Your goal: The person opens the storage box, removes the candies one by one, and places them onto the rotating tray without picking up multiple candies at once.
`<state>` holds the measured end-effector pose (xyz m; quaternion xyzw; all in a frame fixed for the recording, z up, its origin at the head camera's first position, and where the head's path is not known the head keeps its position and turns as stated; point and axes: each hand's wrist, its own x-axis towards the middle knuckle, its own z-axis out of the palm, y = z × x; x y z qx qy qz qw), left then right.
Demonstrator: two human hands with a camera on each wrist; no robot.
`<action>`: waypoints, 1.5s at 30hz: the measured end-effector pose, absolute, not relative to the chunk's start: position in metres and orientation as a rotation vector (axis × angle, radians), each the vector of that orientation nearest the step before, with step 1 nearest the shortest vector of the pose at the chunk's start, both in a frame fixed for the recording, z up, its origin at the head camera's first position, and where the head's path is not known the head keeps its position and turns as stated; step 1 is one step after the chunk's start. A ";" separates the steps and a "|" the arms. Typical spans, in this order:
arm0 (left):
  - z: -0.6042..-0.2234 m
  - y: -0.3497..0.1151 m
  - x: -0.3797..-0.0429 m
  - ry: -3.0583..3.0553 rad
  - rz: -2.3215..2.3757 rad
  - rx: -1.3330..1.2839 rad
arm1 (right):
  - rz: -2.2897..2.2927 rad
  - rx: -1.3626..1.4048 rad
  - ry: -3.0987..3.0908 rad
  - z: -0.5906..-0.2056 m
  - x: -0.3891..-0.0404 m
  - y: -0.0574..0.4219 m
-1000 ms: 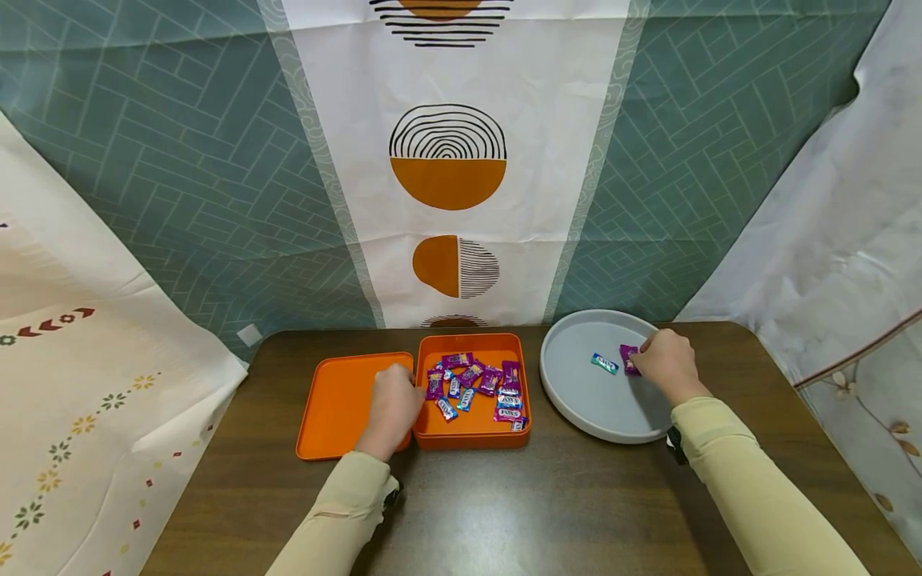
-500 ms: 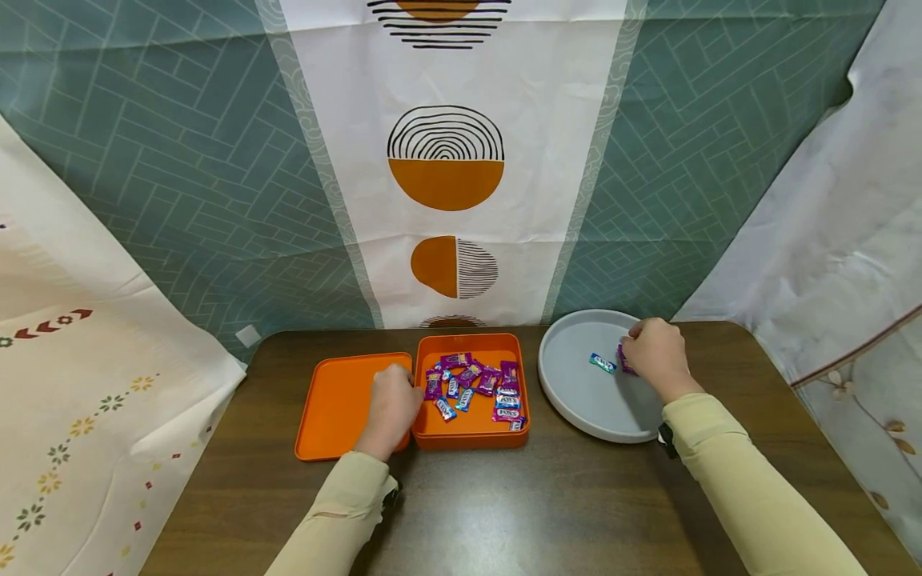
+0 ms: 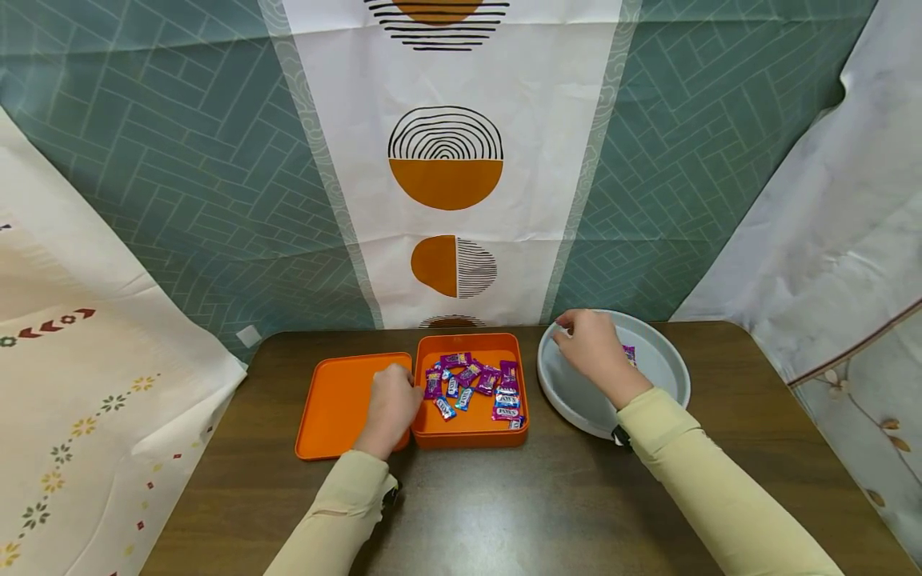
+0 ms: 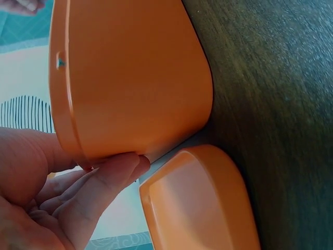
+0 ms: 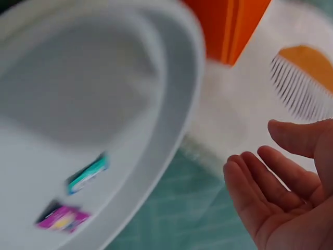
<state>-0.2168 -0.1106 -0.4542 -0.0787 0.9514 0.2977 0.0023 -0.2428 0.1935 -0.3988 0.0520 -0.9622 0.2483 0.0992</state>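
My left hand (image 3: 392, 408) grips the left wall of an orange box (image 3: 471, 441), its fingers and thumb at the rim in the left wrist view. Inside lie several small wrapped candies (image 3: 464, 400), purple ones and blue-and-white ones. Over the left part of a round grey tray (image 3: 572, 404) hovers my right hand (image 3: 594, 348). Its thumb and fingers stand apart with nothing between them in the right wrist view. On the tray lie a purple candy (image 5: 67, 219) and a teal candy (image 5: 88, 174); the hand hides the teal one in the head view.
A shallow orange lid (image 3: 338, 408) lies left of the box, partly beneath my left hand and close against the box. Everything stands on a dark wooden table (image 3: 461, 512). A patterned curtain (image 3: 446, 224) hangs behind its far edge.
My right hand has left the purple candy and moved left across the tray. The purple candy stays on the tray. My left hand keeps its place on the box.
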 end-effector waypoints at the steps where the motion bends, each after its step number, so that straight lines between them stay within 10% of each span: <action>1: -0.454 -0.111 -0.217 2.986 0.930 -0.254 | 0.743 0.179 -2.870 -0.397 -0.241 0.186; 18: -0.455 -0.111 -0.218 2.956 0.954 -0.284 | 0.484 0.503 -3.178 -0.407 -0.211 0.088; 45: -0.454 -0.109 -0.218 2.968 0.958 -0.291 | 0.053 0.594 -3.224 -0.446 -0.209 0.074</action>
